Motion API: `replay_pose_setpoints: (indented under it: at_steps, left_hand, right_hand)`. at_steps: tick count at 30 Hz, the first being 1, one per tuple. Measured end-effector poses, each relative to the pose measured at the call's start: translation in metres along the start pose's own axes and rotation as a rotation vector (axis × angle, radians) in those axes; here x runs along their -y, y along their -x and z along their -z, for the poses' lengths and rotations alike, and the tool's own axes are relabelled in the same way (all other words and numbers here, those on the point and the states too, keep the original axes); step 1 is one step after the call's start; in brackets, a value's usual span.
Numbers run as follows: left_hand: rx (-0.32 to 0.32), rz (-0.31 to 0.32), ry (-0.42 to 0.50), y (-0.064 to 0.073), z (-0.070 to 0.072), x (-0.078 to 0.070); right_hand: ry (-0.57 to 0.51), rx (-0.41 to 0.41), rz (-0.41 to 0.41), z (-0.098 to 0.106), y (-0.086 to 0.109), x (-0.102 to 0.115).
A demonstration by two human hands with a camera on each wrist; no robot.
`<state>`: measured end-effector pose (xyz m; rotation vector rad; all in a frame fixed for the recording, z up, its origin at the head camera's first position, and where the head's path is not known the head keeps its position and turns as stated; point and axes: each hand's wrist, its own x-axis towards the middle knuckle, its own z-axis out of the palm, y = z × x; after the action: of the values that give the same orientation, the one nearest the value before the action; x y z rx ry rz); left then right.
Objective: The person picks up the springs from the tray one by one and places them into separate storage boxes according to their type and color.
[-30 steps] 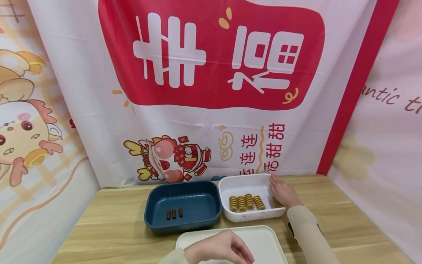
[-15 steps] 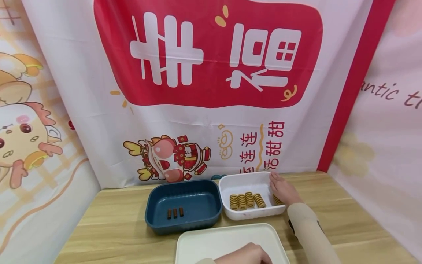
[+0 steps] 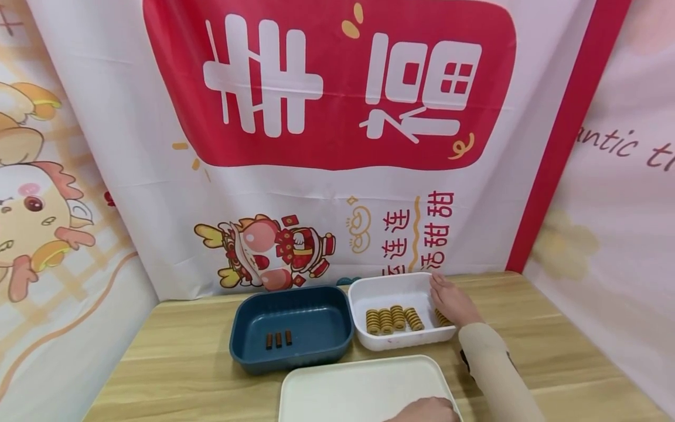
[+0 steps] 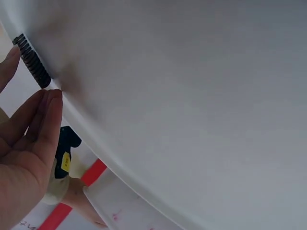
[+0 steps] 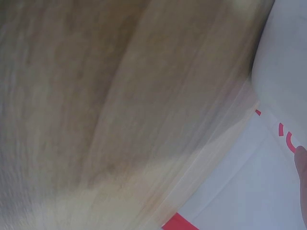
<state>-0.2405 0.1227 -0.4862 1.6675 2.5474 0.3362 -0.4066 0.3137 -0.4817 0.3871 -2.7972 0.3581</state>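
Observation:
At the right side of the cream tray (image 3: 358,390), my left hand (image 3: 426,410) is partly cut off by the frame's bottom edge. In the left wrist view, its thumb and fingertips meet the two ends of a dark coil spring (image 4: 32,62) beside the tray's raised edge. My right hand (image 3: 454,302) rests over the right rim of the white bin (image 3: 402,341), fingers stretched toward its back corner. Several yellowish springs (image 3: 398,317) lie in that bin, one partly hidden by the hand. In the right wrist view, only one fingertip (image 5: 301,165) shows.
Left of the white bin stands a dark blue bin (image 3: 292,357) with three brown springs (image 3: 278,340) inside. Both bins sit on the wooden table (image 3: 174,351) near its back edge, in front of a printed cloth (image 3: 337,181). The tray lies closer to the front.
My left hand has moved right and down across the tray, toward its right side. My right hand stays at the bin's rim. The view shifts slightly.

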Motion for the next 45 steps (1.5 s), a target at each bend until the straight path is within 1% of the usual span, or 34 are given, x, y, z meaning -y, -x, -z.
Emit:
replay_pose_setpoints:
  at_steps: [2, 3, 5, 7, 9, 12, 16, 21, 23, 27, 30, 32, 34, 36, 38, 41, 42, 45]
  left_hand:
    - [-0.008, 0.003, -0.028, -0.002, -0.003, -0.002]
    - [-0.010, 0.019, -0.015, -0.004, -0.004, -0.004]
    - [-0.005, 0.057, 0.035, -0.006, -0.007, -0.007]
    - [0.009, 0.118, 0.123, -0.009, -0.009, -0.009]
    - [0.018, 0.165, 0.186, -0.011, -0.010, -0.011]
    - [0.020, 0.169, 0.190, -0.012, -0.011, -0.011]
    - [0.008, 0.158, 0.191, -0.011, -0.011, -0.011]
    - [-0.011, 0.142, 0.158, -0.011, -0.013, -0.011]
    - [-0.018, 0.140, 0.162, -0.010, -0.012, -0.011]
    - [-0.005, 0.143, 0.198, -0.007, -0.009, -0.010]
    - [0.002, 0.141, 0.162, -0.005, -0.005, -0.011]
    - [-0.009, 0.139, 0.114, -0.003, -0.002, -0.012]
    - [-0.016, 0.142, 0.088, -0.002, 0.001, -0.014]
    - [-0.023, 0.155, 0.095, 0.000, 0.004, -0.015]
    - [-0.016, 0.172, 0.128, 0.002, 0.007, -0.015]
    - [-0.005, 0.158, 0.219, 0.006, 0.012, -0.012]
    - [0.000, 0.155, 0.269, 0.008, 0.014, -0.010]
    - [0.022, 0.165, 0.505, 0.014, 0.020, -0.004]
  right_hand:
    - [0.001, -0.003, 0.002, 0.000, -0.001, 0.000]
    - [0.001, -0.004, 0.003, 0.000, 0.000, 0.001]
    - [-0.004, -0.006, 0.002, 0.000, 0.000, 0.001]
    - [-0.008, -0.003, -0.004, 0.000, 0.000, 0.002]
    - [-0.007, 0.002, -0.011, 0.000, 0.001, 0.002]
    - [-0.004, 0.006, -0.017, 0.000, 0.002, 0.001]
    - [0.003, -0.003, -0.004, -0.002, 0.002, 0.000]
    - [0.000, -0.013, 0.006, -0.003, 0.001, -0.001]
    - [-0.002, -0.013, 0.005, -0.003, 0.001, -0.001]
    - [-0.001, -0.016, 0.011, -0.003, 0.001, -0.001]
    - [-0.006, -0.012, 0.009, -0.002, 0.000, 0.000]
    - [-0.001, -0.001, 0.003, -0.001, 0.000, 0.000]
    - [0.003, 0.011, -0.004, 0.000, -0.001, 0.000]
    - [0.006, 0.019, -0.007, 0.001, -0.001, 0.000]
    - [0.004, 0.019, -0.005, 0.002, -0.001, 0.000]
    - [-0.003, 0.012, 0.000, 0.002, 0.000, 0.001]
    - [-0.001, 0.011, 0.000, 0.002, 0.000, 0.001]
    - [0.001, 0.012, 0.002, 0.002, -0.001, 0.001]
